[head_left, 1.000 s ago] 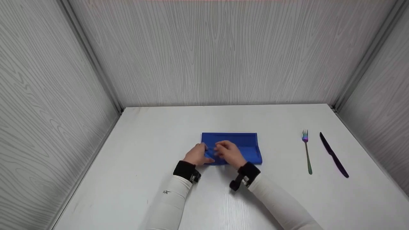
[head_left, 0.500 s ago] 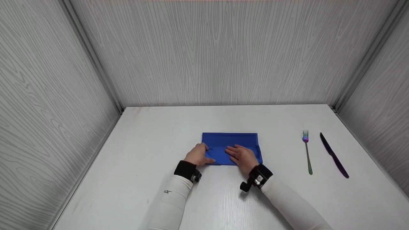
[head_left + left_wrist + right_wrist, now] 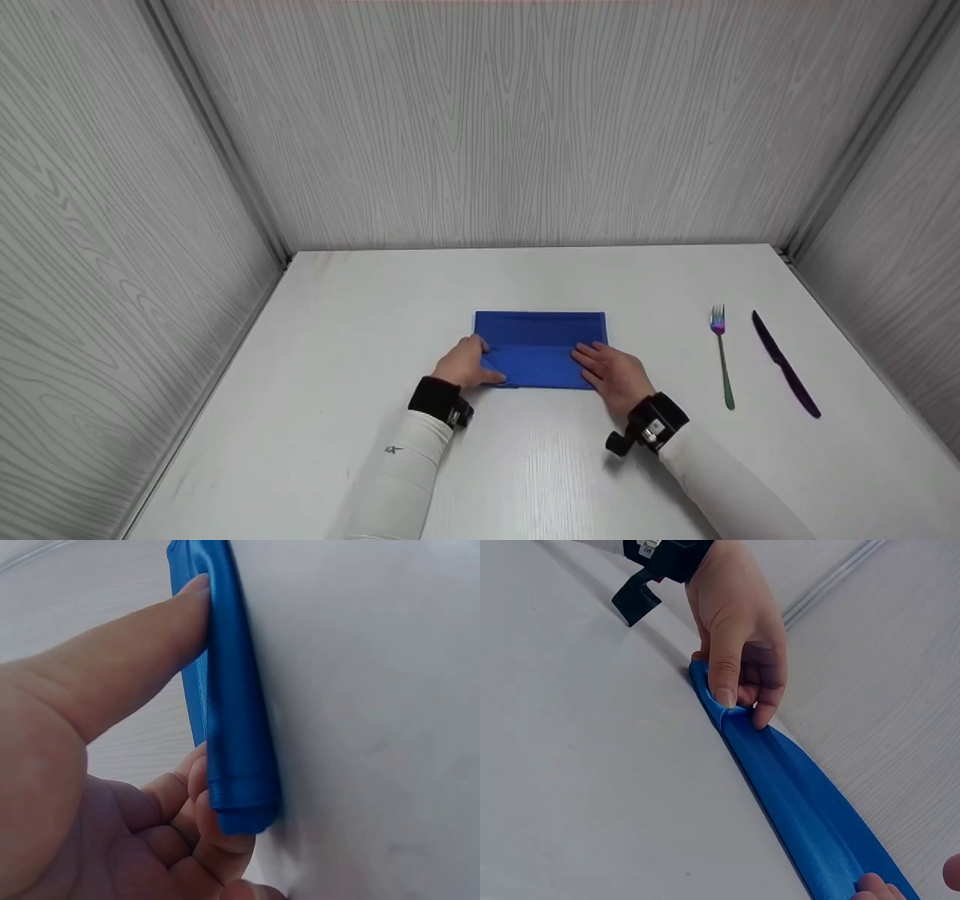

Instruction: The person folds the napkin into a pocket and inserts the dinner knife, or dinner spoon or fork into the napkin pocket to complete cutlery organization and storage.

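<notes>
A blue cloth [image 3: 536, 365] lies folded into a rectangle on the white table, its front part turned over the back part. My left hand [image 3: 461, 364] holds the cloth's left end. In the left wrist view its thumb lies on the fold of the cloth [image 3: 238, 712], and the fingers curl round the end. The right hand [image 3: 616, 375] rests on the cloth near its right end, fingers fairly straight, palm partly hidden. From the right wrist, the left hand [image 3: 742, 637] is seen at the far end of the cloth [image 3: 780, 787], with right fingertips [image 3: 876, 886] at the near end.
To the right, a rainbow-coloured fork [image 3: 719, 352] lies on the white table [image 3: 375, 315], tines away from me. Beside it is a dark knife [image 3: 784, 364], slanted. Grey wood-grain panels [image 3: 487, 127] enclose the table at the back and both sides.
My right hand has slid rightwards along the cloth, from beside the left hand to the right end. The front flap now lies flatter. The left hand has stayed in place.
</notes>
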{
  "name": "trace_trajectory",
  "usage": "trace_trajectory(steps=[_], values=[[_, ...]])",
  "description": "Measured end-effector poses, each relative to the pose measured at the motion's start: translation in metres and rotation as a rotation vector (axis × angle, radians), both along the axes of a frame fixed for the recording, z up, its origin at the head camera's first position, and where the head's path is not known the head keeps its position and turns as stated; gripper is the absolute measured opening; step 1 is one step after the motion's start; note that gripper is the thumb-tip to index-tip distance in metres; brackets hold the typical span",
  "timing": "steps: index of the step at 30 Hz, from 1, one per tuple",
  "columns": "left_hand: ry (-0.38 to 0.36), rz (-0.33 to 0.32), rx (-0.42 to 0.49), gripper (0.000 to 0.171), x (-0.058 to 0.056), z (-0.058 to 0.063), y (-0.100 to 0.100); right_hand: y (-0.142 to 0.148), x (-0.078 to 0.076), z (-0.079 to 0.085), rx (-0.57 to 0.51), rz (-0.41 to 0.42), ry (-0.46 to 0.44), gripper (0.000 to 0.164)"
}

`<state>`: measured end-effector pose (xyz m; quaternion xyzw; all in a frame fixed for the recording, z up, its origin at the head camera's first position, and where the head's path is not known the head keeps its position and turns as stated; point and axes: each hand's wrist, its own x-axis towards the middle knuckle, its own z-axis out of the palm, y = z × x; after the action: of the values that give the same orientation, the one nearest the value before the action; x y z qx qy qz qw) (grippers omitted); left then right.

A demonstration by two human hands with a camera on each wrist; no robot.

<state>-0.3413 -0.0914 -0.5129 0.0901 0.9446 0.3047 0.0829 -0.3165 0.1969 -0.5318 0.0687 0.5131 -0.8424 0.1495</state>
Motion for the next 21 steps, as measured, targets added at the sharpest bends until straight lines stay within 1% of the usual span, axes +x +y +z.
trace_trajectory(steps=[9,12,14,16,17,18,19,21], values=[[-0.019,0.004,-0.002,0.063,0.000,0.000,-0.001,-0.001,0.000,0.002,0.015,0.030,0.010,0.064],[-0.028,0.007,0.003,0.063,-0.001,0.001,0.000,0.000,-0.002,0.006,0.026,0.056,-0.003,0.064],[-0.028,0.005,0.005,0.062,-0.001,0.001,0.000,0.001,-0.004,0.011,0.071,0.078,-0.007,0.064],[-0.025,0.000,0.008,0.061,0.000,0.001,0.000,0.003,-0.010,0.018,0.146,0.084,0.010,0.065],[-0.023,-0.002,0.009,0.061,0.000,0.001,0.000,0.004,-0.014,0.023,0.199,0.081,0.025,0.064],[-0.022,-0.003,0.011,0.061,0.000,0.001,0.000,0.005,-0.020,0.027,0.277,0.075,0.054,0.062],[-0.021,-0.003,0.012,0.061,0.000,0.001,0.001,0.005,-0.026,0.031,0.375,0.065,0.099,0.059],[-0.022,-0.003,0.017,0.062,0.000,0.002,0.001,0.006,-0.040,0.038,0.618,0.037,0.221,0.052]])
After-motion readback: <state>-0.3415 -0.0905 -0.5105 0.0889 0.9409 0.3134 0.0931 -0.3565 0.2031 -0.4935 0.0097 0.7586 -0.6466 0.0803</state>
